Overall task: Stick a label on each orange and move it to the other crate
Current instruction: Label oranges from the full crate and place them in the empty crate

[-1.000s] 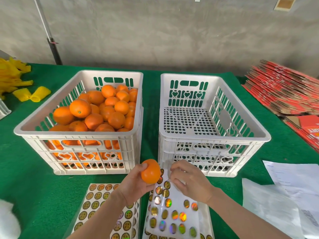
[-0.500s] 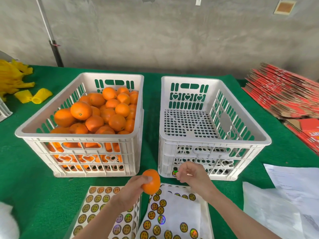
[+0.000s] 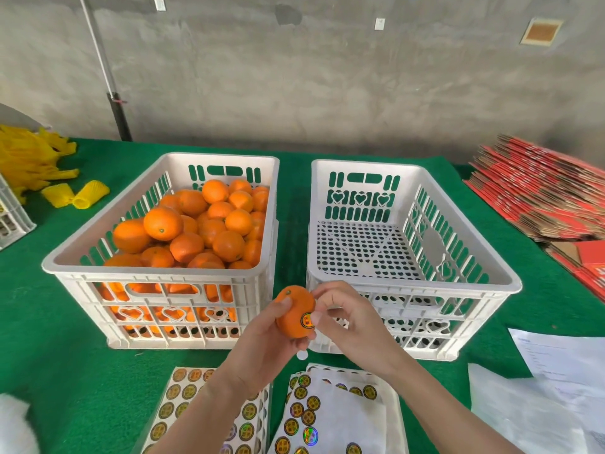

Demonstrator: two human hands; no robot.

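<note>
Head view: an orange [image 3: 292, 309] is gripped by the left hand [image 3: 262, 348] just before the empty crate [image 3: 363, 165]; a label [image 3: 306, 320] is pinched onto it by the right hand [image 3: 350, 322]. No orange is yet transferred; the full crate [image 3: 222, 157] beside is pending.

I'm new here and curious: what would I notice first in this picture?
A heap of bright oranges fills the left white crate, beside an empty crate on the right. In front, the left hand has one orange in its grip while the right hand presses a round label onto it.
</note>
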